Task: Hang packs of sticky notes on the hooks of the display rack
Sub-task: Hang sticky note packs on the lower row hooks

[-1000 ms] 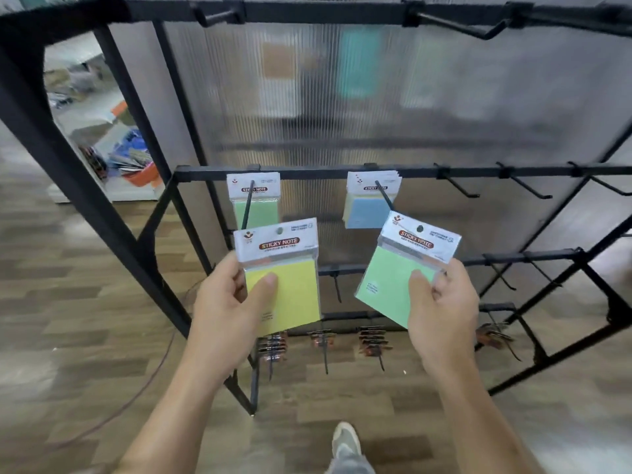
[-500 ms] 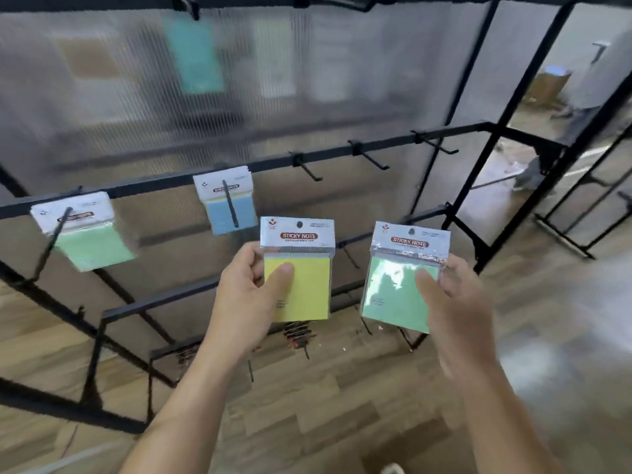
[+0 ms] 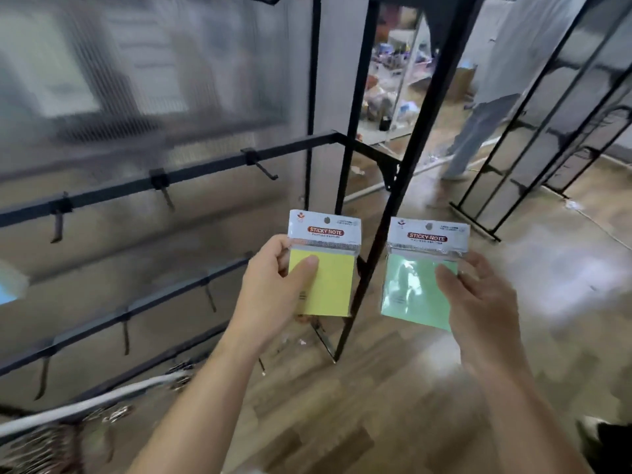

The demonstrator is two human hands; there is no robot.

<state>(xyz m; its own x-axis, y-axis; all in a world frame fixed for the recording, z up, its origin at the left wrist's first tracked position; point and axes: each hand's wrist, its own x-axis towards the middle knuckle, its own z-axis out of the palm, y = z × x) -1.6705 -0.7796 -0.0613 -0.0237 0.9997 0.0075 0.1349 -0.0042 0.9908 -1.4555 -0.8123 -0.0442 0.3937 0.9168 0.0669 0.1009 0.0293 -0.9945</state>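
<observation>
A: What had changed in that last second?

B: Mostly the view, which had swung right along the rack (image 3: 313, 97). A second earlier two hung packs sat on the middle bar (image 3: 205, 171) straight ahead. By this moment they were out of sight, apart from a blurred blue scrap (image 3: 7, 289) at the left edge that I couldn't identify.

A: And the hands?

B: Same grips as before. The left hand (image 3: 273, 289) was clamped on the yellow pack (image 3: 325, 265), thumb across its face and fingers behind. The right hand (image 3: 478, 302) pinched the green pack (image 3: 424, 271) at its right edge, thumb in front. Both packs were upright in the air, just beside each other, in front of the end post (image 3: 427, 97) and touching no hook.

A: So neither was hung yet?

B: No. But bare hooks (image 3: 263, 167) on the middle bar now lay to the left of the packs and a little higher, with more on the lower bar (image 3: 164, 296). I judged the person was carrying the pair along to free hooks.

A: What did the next move call for?

B: Lining up the small hole in a pack's header with a hook tip and sliding it on. The packs looked to be past the last hook, so a reach back left seemed needed
</observation>
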